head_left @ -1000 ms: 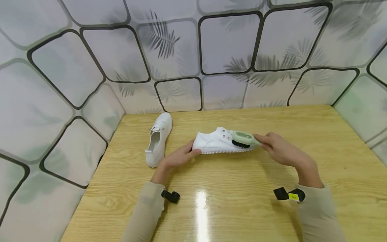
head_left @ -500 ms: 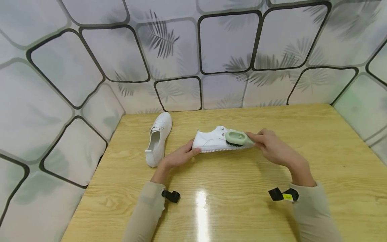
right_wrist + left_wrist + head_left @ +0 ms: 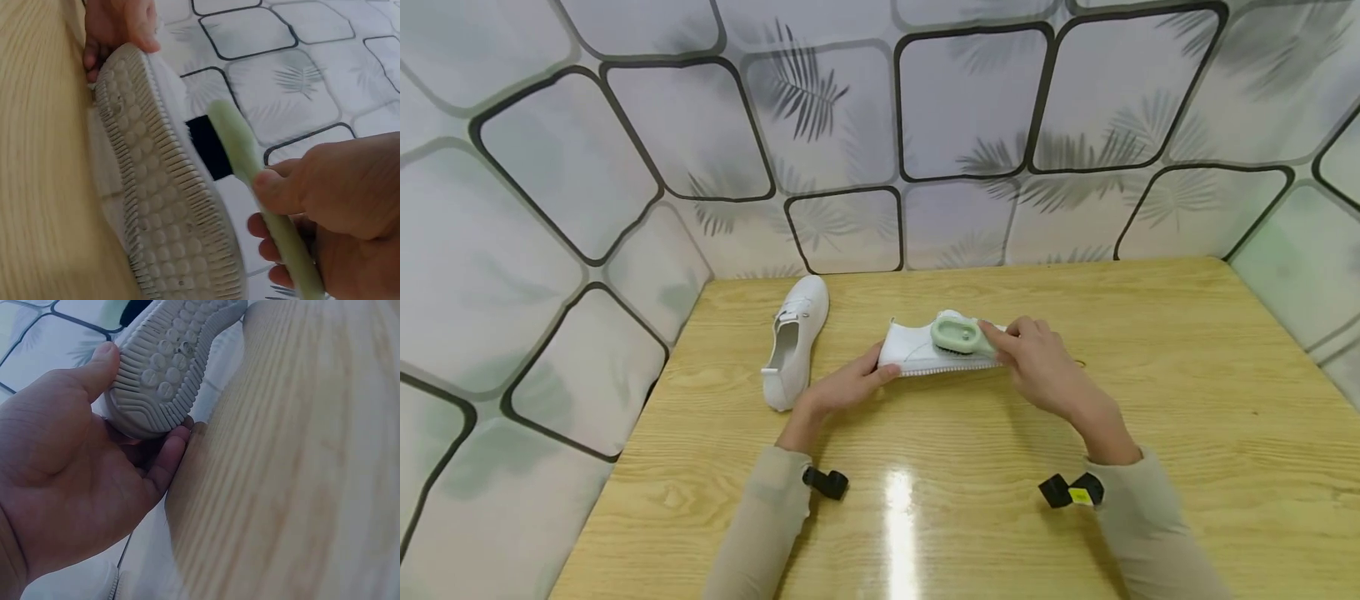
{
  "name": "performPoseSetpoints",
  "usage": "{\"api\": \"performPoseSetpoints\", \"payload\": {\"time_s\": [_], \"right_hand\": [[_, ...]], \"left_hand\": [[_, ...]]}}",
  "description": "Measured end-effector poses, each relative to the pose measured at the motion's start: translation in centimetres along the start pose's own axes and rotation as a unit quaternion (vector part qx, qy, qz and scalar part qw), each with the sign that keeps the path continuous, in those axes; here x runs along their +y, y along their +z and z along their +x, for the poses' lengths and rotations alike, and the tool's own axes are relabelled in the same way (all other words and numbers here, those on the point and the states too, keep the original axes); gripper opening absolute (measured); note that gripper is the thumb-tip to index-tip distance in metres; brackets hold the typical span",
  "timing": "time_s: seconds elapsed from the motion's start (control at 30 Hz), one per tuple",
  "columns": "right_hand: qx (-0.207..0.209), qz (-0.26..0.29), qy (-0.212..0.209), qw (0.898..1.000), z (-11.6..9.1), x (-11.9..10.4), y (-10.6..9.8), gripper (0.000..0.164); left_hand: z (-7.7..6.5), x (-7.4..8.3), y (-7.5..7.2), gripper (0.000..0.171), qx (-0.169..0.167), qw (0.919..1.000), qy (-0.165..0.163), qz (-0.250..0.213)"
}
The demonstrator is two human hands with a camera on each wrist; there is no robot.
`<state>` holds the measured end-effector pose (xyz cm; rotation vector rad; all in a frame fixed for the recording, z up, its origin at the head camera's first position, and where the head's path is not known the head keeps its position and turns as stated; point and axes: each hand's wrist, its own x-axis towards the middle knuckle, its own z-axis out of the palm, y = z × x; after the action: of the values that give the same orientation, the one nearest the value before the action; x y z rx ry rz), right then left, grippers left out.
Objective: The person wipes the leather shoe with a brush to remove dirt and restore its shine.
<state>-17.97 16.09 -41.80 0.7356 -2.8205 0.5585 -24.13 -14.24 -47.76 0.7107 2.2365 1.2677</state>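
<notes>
A white shoe (image 3: 913,350) lies on its side, its ribbed, studded sole (image 3: 159,206) facing the person. At the heel my left hand (image 3: 850,385) grips it, with the thumb (image 3: 103,369) on the sole's edge and the fingers round the back. My right hand (image 3: 1047,367) holds a pale green brush (image 3: 957,333) by its handle (image 3: 284,244). The brush's black bristles (image 3: 209,147) touch the shoe's upper side, around the middle. Behind the right hand the toe is mostly hidden in the head view.
A second white shoe (image 3: 796,342) stands upright at the left, toe toward the back. Both shoes are on a wood-grain table (image 3: 985,500). A patterned cloth wall (image 3: 970,108) rises at the back and sides. Black camera mounts (image 3: 826,482) sit at the wrists.
My right hand has slid the brush leftward along the shoe, from near the toe to the middle. The left hand and the second shoe have stayed put.
</notes>
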Motion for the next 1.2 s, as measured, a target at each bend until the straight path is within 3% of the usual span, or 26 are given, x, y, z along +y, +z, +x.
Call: {"api": "performPoseSetpoints", "payload": {"time_s": [0.1, 0.27, 0.43, 0.6, 0.7, 0.9, 1.1, 1.2], "right_hand": [[0.02, -0.005, 0.011, 1.0, 0.7, -0.5, 0.9, 0.047], [0.022, -0.008, -0.018, 1.0, 1.8, -3.0, 3.0, 0.048], [0.022, -0.048, -0.025, 0.998, 2.3, -4.6, 3.2, 0.049], [0.017, -0.066, -0.024, 0.997, 3.5, -5.8, 3.7, 0.052], [0.0, -0.064, -0.025, 0.998, 3.5, -5.7, 3.3, 0.052], [0.012, -0.043, 0.019, 0.999, 3.2, -4.3, 2.8, 0.05], [-0.035, 0.015, -0.045, 0.998, 3.1, -3.8, 2.7, 0.048], [-0.043, 0.034, -0.042, 0.998, 2.8, -2.8, 1.8, 0.047]], "left_hand": [[0.0, 0.0, -0.1, 0.071, 0.002, 1.0, -0.004, -0.004], [0.0, -0.2, -0.2, 0.066, -0.011, 0.9997, 0.02, -0.008], [0.1, -0.2, -0.3, 0.06, -0.02, 0.999, 0.038, -0.013], [-0.1, -0.1, -0.3, 0.06, -0.011, 0.9993, 0.028, -0.02], [0.0, -0.1, -0.2, 0.059, -0.012, 0.9993, 0.029, -0.022], [0.3, 0.0, 0.0, 0.069, -0.019, 0.9994, 0.025, -0.014], [0.3, 0.0, 0.0, 0.059, -0.024, 0.9988, 0.037, -0.02], [0.1, 0.0, -0.2, 0.061, -0.019, 0.9992, 0.029, -0.02]]}}
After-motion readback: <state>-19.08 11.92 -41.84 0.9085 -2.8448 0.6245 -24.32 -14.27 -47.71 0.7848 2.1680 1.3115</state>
